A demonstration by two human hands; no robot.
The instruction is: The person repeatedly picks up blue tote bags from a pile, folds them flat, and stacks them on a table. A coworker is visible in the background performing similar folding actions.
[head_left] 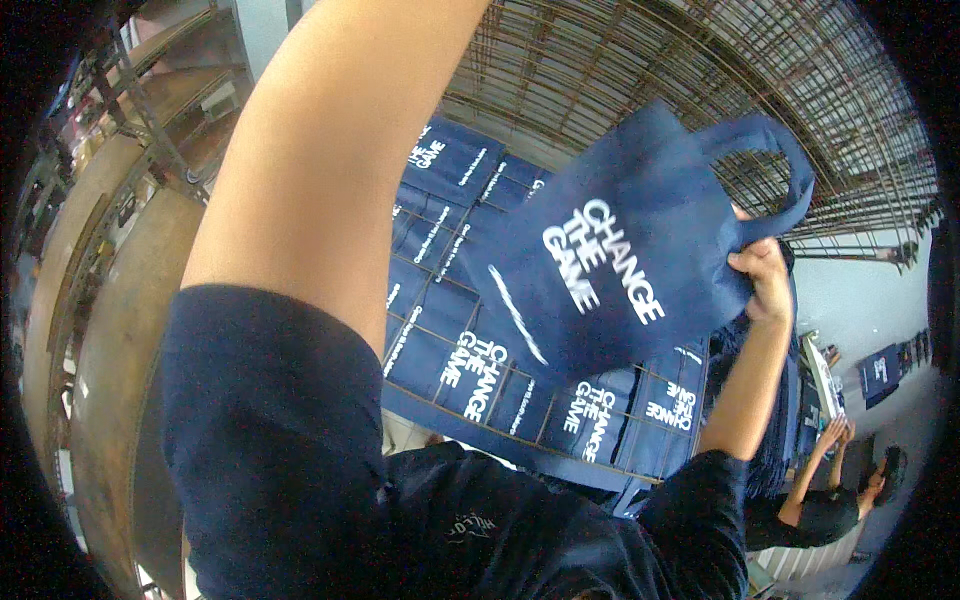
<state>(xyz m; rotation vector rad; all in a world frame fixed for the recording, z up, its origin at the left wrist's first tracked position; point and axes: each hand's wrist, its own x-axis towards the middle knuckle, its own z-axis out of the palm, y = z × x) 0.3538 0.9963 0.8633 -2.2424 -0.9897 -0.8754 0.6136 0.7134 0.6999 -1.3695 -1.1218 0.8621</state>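
Note:
A navy blue tote bag (660,190) with large white printing hangs tilted in front of me, its looped handle to the right. My right hand (765,278) is closed on the bag's edge close to that handle, thumb in front. My left arm (310,150) is raised and passes out of the top of the view, so the left hand is out of sight. Beneath the held bag, several matching navy bags (425,350) with white printing lie flat on a wire rack (520,432), partly covered by it.
Stacked wire racks (560,60) rise at an angle beyond the bags. Curved brown boards or shelves (165,300) stand along the left. At the far right another person (815,515) in dark clothes reaches both hands toward a flat light-coloured frame (825,378).

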